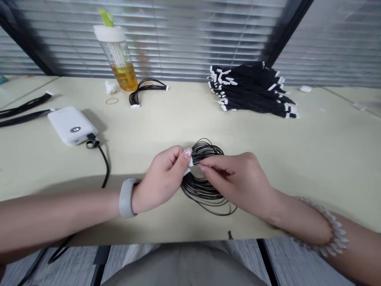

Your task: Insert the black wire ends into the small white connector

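A bundle of thin black wires (pixel 202 190) with small white connectors lies looped on the pale table (pixel 312 159) near its front edge. My left hand (pixel 162 178) pinches the white connector end of the bundle between thumb and fingers. My right hand (pixel 238 178) meets it from the right, fingertips on the same wires and connector. Both hands rest low over the table, and the loops of wire stick out above and below them.
A large pile of black wire harnesses (pixel 253 91) sits at the back right. A single harness (pixel 145 89) lies near a bottle of yellow liquid (pixel 117 49). A white power bank (pixel 72 124) with a black cable, a rubber band (pixel 112 101) and black straps (pixel 24 109) are on the left.
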`<state>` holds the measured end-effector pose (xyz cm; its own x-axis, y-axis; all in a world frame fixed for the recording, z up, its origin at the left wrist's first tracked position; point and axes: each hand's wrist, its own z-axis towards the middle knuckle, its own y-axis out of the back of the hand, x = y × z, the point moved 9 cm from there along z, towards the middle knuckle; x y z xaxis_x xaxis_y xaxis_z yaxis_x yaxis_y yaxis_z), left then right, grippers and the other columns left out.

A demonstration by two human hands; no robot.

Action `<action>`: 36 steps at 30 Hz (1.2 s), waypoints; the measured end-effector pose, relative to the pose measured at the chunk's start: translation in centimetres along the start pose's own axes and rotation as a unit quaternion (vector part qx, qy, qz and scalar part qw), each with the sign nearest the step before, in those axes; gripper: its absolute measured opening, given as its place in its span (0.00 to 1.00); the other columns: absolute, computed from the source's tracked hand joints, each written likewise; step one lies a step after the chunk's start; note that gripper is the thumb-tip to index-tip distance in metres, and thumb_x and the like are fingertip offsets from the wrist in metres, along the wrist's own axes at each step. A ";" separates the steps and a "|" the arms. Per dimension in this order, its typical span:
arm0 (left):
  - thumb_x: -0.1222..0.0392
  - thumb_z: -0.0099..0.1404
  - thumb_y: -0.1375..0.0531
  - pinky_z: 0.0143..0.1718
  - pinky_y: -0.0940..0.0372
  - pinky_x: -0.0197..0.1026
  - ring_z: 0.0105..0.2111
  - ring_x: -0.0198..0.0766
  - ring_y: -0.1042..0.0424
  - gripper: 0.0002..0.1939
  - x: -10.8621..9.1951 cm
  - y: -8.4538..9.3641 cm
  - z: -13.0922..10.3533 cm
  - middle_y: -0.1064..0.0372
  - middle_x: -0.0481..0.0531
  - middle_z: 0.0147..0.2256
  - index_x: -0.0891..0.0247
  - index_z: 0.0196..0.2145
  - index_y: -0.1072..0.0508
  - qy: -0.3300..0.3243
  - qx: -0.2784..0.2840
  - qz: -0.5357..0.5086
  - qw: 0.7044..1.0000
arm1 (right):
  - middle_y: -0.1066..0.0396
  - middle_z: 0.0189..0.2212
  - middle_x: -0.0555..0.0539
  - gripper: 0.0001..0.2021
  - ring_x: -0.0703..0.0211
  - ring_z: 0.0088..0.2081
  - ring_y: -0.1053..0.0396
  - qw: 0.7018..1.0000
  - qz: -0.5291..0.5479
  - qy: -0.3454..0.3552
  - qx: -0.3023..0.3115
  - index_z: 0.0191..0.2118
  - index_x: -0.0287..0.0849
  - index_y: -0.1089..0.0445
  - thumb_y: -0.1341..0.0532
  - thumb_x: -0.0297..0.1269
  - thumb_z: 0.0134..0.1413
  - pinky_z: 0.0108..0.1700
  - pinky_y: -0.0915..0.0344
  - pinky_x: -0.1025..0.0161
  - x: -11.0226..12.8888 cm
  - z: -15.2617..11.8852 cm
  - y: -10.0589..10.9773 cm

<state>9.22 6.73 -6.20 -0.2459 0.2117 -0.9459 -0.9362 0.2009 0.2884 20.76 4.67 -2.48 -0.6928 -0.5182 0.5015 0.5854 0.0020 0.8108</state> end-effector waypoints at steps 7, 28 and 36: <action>0.54 0.67 0.51 0.20 0.50 0.33 0.20 0.29 0.51 0.18 0.0 -0.1 0.0 0.50 0.43 0.19 0.63 0.22 0.45 0.002 0.003 0.002 1.000 | 0.36 0.16 0.54 0.07 0.69 0.19 0.44 0.996 -0.081 -0.017 0.041 0.31 0.42 0.27 0.43 0.33 0.53 0.25 0.49 0.67 -1.0 0.3 0.1; 0.55 0.67 0.50 0.19 0.51 0.33 0.19 0.29 0.51 0.17 0.1 0.1 0.4 0.50 0.42 0.19 0.63 0.21 0.44 0.002 -0.001 0.017 1.000 | 0.37 0.21 0.53 0.10 0.67 0.24 0.41 0.976 0.151 -0.011 0.155 0.33 0.42 0.27 0.42 0.41 0.56 0.25 0.42 0.67 0.3 -0.1 1.6; 0.53 0.67 0.50 0.18 0.51 0.33 0.19 0.28 0.51 0.18 -0.1 -0.4 0.2 0.49 0.43 0.19 0.62 0.22 0.44 -0.003 0.022 -0.003 1.000 | 0.36 0.23 0.51 0.18 0.65 0.26 0.41 0.973 0.145 0.021 0.179 0.27 0.41 0.33 0.41 0.53 0.51 0.28 0.42 0.66 0.7 -0.2 1.6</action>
<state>9.63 6.79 -6.16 -0.2397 0.2157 -0.9466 -0.9255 0.2438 0.2900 21.28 4.13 -0.90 -0.4978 -0.4861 0.7182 0.5640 0.4477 0.6939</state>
